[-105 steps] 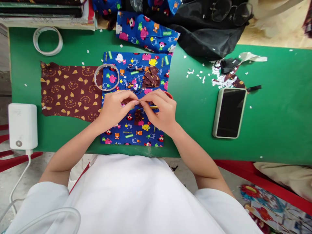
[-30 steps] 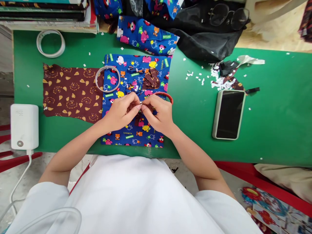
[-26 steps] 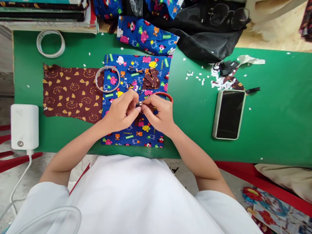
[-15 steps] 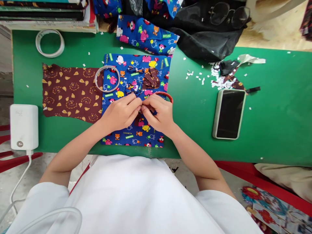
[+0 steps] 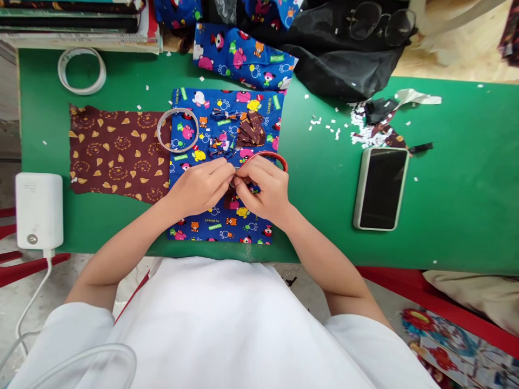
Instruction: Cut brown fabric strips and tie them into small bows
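Note:
Over a blue cartoon-print cloth (image 5: 223, 229), my left hand (image 5: 203, 186) and my right hand (image 5: 263, 186) meet fingertip to fingertip, both closed in a pinch. Whatever they pinch is too small and too hidden to make out. A bit of dark brown fabric shows just below the fingers. An orange-red loop (image 5: 279, 158), perhaps a scissor handle, pokes out behind my right hand. Beyond the fingers lie small gathered blue fabric pieces (image 5: 222, 145) and a heap of brown fabric strips (image 5: 251, 129). A thin tape roll (image 5: 161, 129) rests across the left edge of the blue cloth.
Brown leaf-print cloth (image 5: 117, 154) lies to the left, with another tape roll (image 5: 61, 70) behind it. A power bank (image 5: 39, 210) sits at the left edge. To the right are a phone (image 5: 381, 189) and white paper scraps (image 5: 365, 129). Glasses (image 5: 365, 21) rest on a black bag (image 5: 344, 65).
My hands stay together in nearly the same spot, with only a slight shift of the fingers. The things on the table have not moved.

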A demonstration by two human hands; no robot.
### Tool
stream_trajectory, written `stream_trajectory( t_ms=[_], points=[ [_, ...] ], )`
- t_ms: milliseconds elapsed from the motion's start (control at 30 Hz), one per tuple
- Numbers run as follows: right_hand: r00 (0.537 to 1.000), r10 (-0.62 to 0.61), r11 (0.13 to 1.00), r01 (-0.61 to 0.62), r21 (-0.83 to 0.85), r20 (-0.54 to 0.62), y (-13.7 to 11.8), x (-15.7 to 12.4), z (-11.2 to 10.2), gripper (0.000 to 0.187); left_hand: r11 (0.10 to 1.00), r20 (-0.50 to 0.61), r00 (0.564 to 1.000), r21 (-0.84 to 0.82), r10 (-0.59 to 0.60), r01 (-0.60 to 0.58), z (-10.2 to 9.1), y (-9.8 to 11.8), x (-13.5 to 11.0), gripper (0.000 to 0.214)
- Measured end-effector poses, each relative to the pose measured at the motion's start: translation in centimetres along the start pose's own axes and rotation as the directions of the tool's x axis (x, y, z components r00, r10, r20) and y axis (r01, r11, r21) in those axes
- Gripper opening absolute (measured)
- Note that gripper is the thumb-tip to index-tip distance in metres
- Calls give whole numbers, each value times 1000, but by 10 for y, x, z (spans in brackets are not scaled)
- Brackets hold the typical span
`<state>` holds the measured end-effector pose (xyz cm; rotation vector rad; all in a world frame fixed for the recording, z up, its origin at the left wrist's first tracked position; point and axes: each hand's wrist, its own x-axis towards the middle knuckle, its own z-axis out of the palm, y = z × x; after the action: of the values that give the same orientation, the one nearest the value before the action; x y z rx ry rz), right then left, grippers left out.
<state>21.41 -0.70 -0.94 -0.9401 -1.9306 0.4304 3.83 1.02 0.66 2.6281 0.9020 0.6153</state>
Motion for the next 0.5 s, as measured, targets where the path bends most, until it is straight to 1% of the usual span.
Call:
stream_trajectory(
  t_ms=[100, 233, 400, 500],
  points=[
    [1000, 26, 1000, -26, 3, 16, -1, 1, -1, 12, 1000, -7, 1000, -2, -7, 7, 0, 0, 0, 27],
    [995, 86, 996, -86, 8, 57, -2, 2, -3, 14, 998, -26, 998, -32, -59, 58, 2, 1, 0, 25],
    [987, 147, 984, -153, 90, 70, -4, 3, -4, 15, 980, -103, 986, -165, -133, 115, 1, 4, 3, 19],
    [984, 169, 975, -176, 135, 64, -5, 4, -6, 15, 955, -140, 968, -241, -210, 172, -2, 8, 5, 17]
  ],
)
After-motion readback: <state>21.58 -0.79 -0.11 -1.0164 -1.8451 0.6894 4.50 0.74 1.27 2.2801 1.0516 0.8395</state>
